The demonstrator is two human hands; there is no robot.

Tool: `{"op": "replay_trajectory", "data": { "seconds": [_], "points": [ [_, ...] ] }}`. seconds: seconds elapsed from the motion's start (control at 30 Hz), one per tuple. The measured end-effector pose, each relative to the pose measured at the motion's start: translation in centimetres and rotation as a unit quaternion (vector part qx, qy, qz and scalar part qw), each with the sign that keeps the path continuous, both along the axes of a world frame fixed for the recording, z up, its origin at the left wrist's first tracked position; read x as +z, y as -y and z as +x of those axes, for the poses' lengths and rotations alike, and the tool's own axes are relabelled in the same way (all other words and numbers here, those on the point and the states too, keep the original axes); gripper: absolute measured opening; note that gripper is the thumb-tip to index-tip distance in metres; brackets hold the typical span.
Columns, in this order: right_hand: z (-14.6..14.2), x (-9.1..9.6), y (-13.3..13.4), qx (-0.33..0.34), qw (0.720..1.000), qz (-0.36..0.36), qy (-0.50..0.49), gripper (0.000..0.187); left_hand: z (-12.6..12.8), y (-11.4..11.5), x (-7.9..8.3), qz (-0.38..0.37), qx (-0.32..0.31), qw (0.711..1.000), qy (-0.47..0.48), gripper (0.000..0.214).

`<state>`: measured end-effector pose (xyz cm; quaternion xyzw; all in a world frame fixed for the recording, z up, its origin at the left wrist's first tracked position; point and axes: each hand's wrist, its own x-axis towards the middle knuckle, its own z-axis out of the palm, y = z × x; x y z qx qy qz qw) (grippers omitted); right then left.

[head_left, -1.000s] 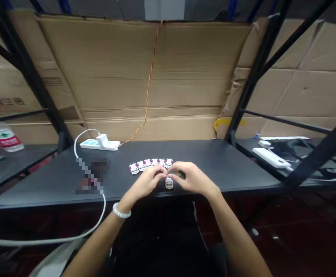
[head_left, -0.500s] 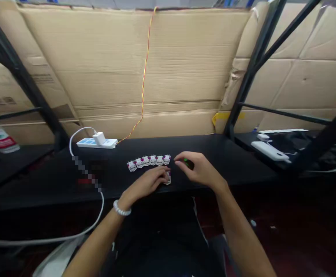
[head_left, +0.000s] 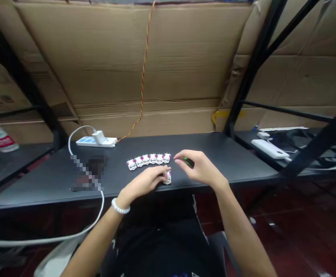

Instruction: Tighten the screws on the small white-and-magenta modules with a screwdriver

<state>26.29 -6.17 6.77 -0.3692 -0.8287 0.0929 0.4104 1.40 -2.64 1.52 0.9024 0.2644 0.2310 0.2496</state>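
Now parted, the hands work separately: the left hand (head_left: 146, 181) clasps a small white module (head_left: 168, 179) just below a row of six like modules (head_left: 149, 160) on the black table (head_left: 225, 151); the right hand (head_left: 202, 168) pinches a small green piece (head_left: 188, 162).

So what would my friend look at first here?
Probably the row of six small white blocks with pink marks, lined up on the black table. Right by them, the left hand touches one more white block, and the right hand holds something small and green. Behind stands a huge cardboard sheet.
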Motion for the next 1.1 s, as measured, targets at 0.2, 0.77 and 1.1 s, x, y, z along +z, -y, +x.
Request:
{"op": "replay_trajectory", "data": {
  "seconds": [0.2, 0.77, 1.1],
  "points": [
    [0.1, 0.5, 0.5, 0.001, 1.0, 0.009, -0.02, 0.016, -0.1, 0.2, 0.2, 0.031, 0.005, 0.999, -0.013, 0.019],
    [0.8, 1.4, 1.8, -0.011, 0.951, 0.109, -0.29, 0.048, 1.4, 2.2, -1.2, 0.051, 0.115, 0.991, 0.039, 0.013],
    [-1.3, -0.4, 0.3, -0.009, 0.957, 0.075, -0.279, 0.051, 1.7, 2.4, -1.4, 0.04, 0.114, 0.991, 0.062, 0.017]
  ]
}}
